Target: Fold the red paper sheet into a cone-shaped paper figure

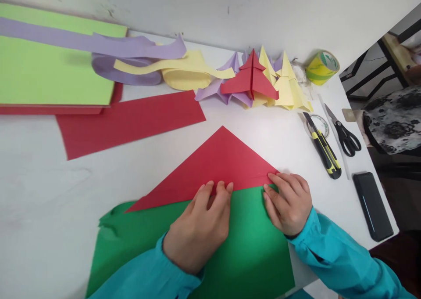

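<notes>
Red paper triangle (217, 163) points forward, its long edge running crosswise under half-curled hands (201, 226) (291, 204), any pinch unclear.

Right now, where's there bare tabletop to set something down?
The largest bare tabletop patch lies left of the green sheet, below the red strip. A smaller one sits between the red triangle and the utility knife. Crowded: the back, with folded paper figures, and the right, around the scissors.

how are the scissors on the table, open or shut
Shut: the scissors' blades lie together, tapering to a single point, with no gap spreading between them.
</notes>
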Motion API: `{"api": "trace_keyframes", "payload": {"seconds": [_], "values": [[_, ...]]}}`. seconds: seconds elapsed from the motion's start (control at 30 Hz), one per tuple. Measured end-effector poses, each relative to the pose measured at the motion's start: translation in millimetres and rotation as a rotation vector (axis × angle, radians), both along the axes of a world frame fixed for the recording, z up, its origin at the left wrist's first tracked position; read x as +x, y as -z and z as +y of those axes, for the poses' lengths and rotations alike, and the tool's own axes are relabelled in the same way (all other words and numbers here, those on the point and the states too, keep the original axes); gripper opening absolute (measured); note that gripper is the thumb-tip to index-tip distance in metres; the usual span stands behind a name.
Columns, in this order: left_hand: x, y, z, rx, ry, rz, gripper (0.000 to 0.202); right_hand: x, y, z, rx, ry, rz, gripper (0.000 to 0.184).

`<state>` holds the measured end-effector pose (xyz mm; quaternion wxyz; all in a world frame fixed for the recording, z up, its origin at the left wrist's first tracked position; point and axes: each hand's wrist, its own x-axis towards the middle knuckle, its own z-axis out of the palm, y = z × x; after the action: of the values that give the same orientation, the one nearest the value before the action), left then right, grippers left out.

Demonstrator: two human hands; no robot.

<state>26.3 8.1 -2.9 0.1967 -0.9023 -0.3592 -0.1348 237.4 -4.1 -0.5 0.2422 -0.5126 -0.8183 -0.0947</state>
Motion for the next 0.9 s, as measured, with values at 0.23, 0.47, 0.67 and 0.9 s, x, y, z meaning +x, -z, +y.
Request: {"api": "trace_keyframes", "payload": {"seconds": [0.23, 0.47, 0.67, 0.9], "values": [[3.7, -2.3, 5.5, -0.008, -0.031, -0.031, 0.028, 3.2, -5.6, 19.5, -0.031, -0.066, -0.027, 0.019], [5.3, -2.0, 6.4, -0.005, -0.060, 0.003, 0.029, -3.8, -5.3, 30.3, -0.050, -0.116, -0.125, 0.020], [1.8, -2.4, 5.5, -0.023, -0.046, -0.016, 0.029, 8.0, -4.4, 21.4, -0.027, -0.048, -0.066, 0.014], [1.5, -4.0, 8.1, -0.044, -0.012, -0.019, 0.030, 24.3, -2.5, 17.3, -0.034, 0.037, -0.044, 0.010]]}}
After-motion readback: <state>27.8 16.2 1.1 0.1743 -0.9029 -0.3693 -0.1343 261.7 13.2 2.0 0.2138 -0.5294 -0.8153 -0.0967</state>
